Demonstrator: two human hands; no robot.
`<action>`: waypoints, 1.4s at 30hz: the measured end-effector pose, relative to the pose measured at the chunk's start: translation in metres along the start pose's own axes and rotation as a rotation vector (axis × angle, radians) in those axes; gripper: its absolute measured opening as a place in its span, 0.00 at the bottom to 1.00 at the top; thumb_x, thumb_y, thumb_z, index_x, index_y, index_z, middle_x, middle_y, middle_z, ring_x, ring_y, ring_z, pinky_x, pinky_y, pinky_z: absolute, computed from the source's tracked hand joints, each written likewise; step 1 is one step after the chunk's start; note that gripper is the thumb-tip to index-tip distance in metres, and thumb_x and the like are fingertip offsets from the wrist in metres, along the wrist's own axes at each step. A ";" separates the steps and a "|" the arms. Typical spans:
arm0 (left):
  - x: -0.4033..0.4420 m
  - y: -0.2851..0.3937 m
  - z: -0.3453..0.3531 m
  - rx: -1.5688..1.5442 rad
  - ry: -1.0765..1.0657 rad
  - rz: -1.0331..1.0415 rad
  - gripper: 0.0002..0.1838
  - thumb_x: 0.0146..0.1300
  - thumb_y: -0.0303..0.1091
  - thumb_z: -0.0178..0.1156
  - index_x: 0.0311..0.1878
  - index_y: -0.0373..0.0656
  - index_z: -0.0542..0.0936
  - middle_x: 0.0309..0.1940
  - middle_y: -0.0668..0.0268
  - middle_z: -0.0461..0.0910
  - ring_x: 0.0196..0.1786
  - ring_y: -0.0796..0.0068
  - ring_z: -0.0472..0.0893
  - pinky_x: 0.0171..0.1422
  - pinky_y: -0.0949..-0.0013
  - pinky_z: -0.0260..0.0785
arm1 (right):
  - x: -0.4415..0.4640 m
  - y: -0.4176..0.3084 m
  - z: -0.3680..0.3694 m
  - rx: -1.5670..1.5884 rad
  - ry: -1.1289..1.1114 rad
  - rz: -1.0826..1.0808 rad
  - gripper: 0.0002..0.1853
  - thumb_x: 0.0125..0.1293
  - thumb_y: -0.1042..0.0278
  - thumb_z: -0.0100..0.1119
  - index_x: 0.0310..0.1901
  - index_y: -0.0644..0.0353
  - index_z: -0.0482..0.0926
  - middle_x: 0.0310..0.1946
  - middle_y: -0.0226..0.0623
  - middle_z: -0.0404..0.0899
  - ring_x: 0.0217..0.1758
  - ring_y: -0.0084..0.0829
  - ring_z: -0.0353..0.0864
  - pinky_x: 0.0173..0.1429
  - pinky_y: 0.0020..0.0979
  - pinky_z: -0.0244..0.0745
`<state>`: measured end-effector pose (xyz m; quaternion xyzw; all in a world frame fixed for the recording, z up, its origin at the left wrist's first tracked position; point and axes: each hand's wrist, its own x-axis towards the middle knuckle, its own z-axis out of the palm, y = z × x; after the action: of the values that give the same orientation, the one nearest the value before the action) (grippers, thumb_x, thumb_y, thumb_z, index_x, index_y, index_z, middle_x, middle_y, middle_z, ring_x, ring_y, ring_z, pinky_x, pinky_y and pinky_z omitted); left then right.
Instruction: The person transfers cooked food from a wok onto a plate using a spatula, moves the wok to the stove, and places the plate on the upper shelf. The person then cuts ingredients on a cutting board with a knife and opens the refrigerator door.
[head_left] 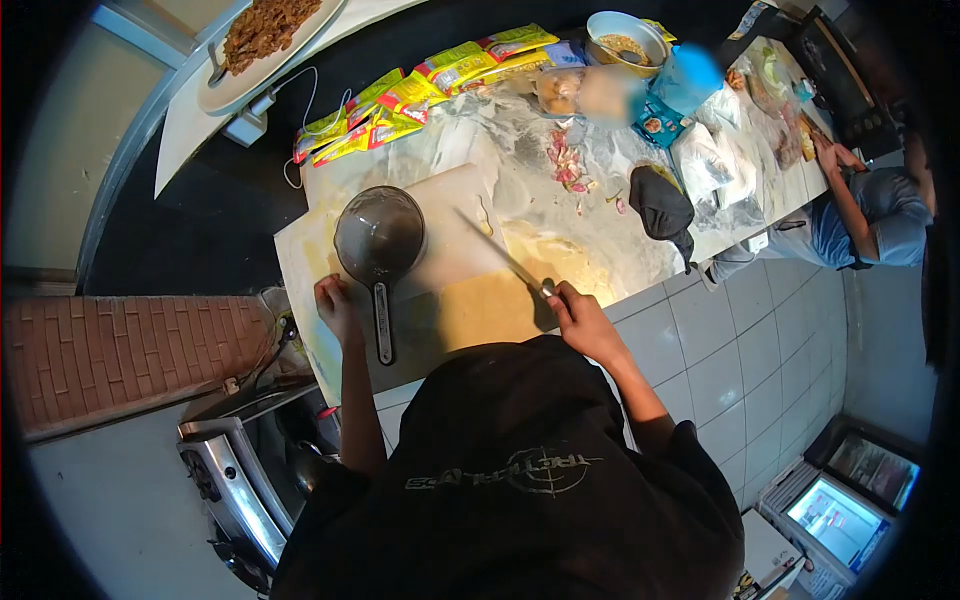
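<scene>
My right hand (pixel 582 322) is closed around the handle of a knife (pixel 505 250). Its blade, smeared by motion, points up and left over the pale work surface (pixel 560 255). A small pale piece (pixel 484 218) lies past the blade tip. Left of the knife is a dark saucepan (pixel 380 238), its long handle pointing towards me. Just beside the pan, at the left end of the counter, my left hand (pixel 336 300) has its fingers curled in, and I see nothing in them.
Yellow-red packets (pixel 400 100) line the back edge. Reddish peelings (pixel 567 162), a bowl (pixel 627 45), plastic bags (pixel 715 160) and a dark cloth-like item (pixel 660 207) are further right. Another person (pixel 870 215) works at the far end. A stove (pixel 225 500) stands lower left.
</scene>
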<state>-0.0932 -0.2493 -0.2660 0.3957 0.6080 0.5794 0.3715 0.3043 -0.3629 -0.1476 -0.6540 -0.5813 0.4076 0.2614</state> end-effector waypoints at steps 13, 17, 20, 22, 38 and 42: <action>0.019 0.018 0.049 0.453 0.217 0.321 0.10 0.68 0.31 0.48 0.45 0.35 0.73 0.37 0.57 0.76 0.41 0.64 0.75 0.49 0.65 0.67 | 0.004 -0.016 0.015 0.009 -0.093 -0.003 0.10 0.70 0.65 0.48 0.39 0.65 0.70 0.20 0.53 0.71 0.25 0.51 0.73 0.32 0.42 0.65; 0.017 0.023 0.049 0.542 0.153 0.272 0.13 0.62 0.27 0.53 0.49 0.35 0.72 0.42 0.55 0.74 0.47 0.59 0.73 0.54 0.62 0.65 | 0.006 -0.013 0.010 -0.039 -0.024 0.076 0.11 0.70 0.65 0.47 0.41 0.66 0.70 0.23 0.59 0.74 0.33 0.59 0.75 0.36 0.48 0.67; 0.014 0.017 0.051 0.487 0.122 0.290 0.16 0.60 0.28 0.56 0.51 0.34 0.71 0.44 0.55 0.73 0.48 0.58 0.72 0.55 0.61 0.64 | 0.004 -0.010 0.014 -0.044 0.081 0.147 0.10 0.70 0.65 0.47 0.40 0.66 0.70 0.20 0.54 0.73 0.27 0.55 0.74 0.32 0.44 0.66; 0.013 0.019 0.050 0.442 0.112 0.323 0.18 0.59 0.29 0.57 0.52 0.34 0.71 0.45 0.55 0.73 0.49 0.59 0.72 0.55 0.61 0.64 | 0.002 -0.017 0.016 -0.023 0.072 0.139 0.10 0.70 0.65 0.48 0.40 0.65 0.71 0.20 0.52 0.73 0.25 0.52 0.74 0.31 0.42 0.66; 0.039 -0.013 0.044 0.291 0.055 0.237 0.15 0.58 0.33 0.60 0.44 0.36 0.73 0.36 0.56 0.74 0.42 0.58 0.74 0.48 0.61 0.65 | 0.002 -0.003 0.025 -0.042 0.116 0.056 0.10 0.69 0.66 0.47 0.36 0.67 0.69 0.21 0.58 0.74 0.30 0.59 0.76 0.33 0.50 0.67; 0.029 0.016 0.046 0.613 0.033 0.487 0.16 0.56 0.33 0.61 0.45 0.37 0.73 0.37 0.54 0.75 0.43 0.52 0.74 0.49 0.57 0.65 | 0.017 0.009 0.022 -0.004 0.324 0.102 0.13 0.70 0.63 0.46 0.37 0.66 0.70 0.17 0.53 0.70 0.22 0.53 0.72 0.28 0.43 0.64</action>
<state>-0.0629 -0.2034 -0.2525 0.6116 0.6472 0.4482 0.0778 0.2908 -0.3511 -0.1698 -0.7402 -0.4985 0.3085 0.3293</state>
